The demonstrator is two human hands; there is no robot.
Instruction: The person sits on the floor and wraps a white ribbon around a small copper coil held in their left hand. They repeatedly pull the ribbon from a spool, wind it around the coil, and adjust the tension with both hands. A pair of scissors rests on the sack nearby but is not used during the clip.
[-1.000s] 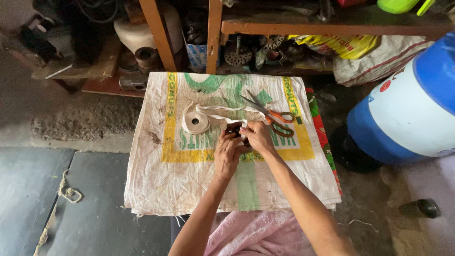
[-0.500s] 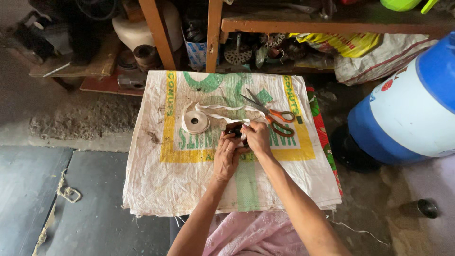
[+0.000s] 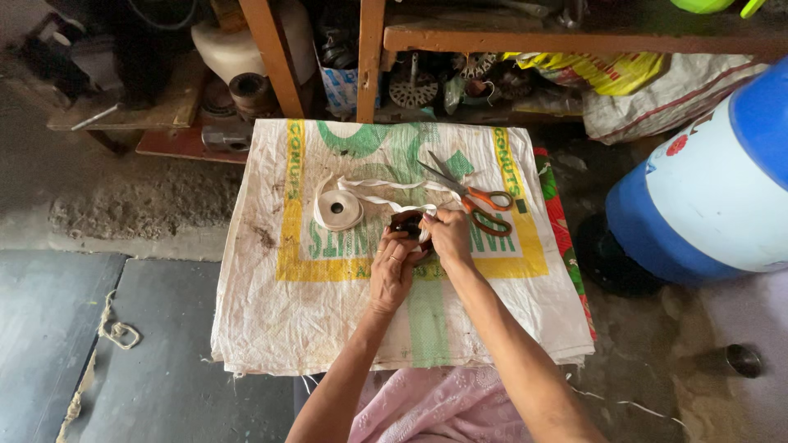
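Over the sack-covered table (image 3: 328, 328), my left hand (image 3: 392, 275) and right hand (image 3: 450, 236) close their fingers together on a small dark part (image 3: 406, 223), white tape (image 3: 386, 197) trailing from it. Its roll (image 3: 339, 210) lies left, scissors (image 3: 472, 197) right.

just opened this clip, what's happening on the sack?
A person sits at a low surface covered by a woven sack. Both hands meet near its middle: the left hand and the right hand grip a small dark part between them, with white tape running to it from a roll of tape beside the left hand. Orange-handled scissors lie just beyond the right hand, untouched.
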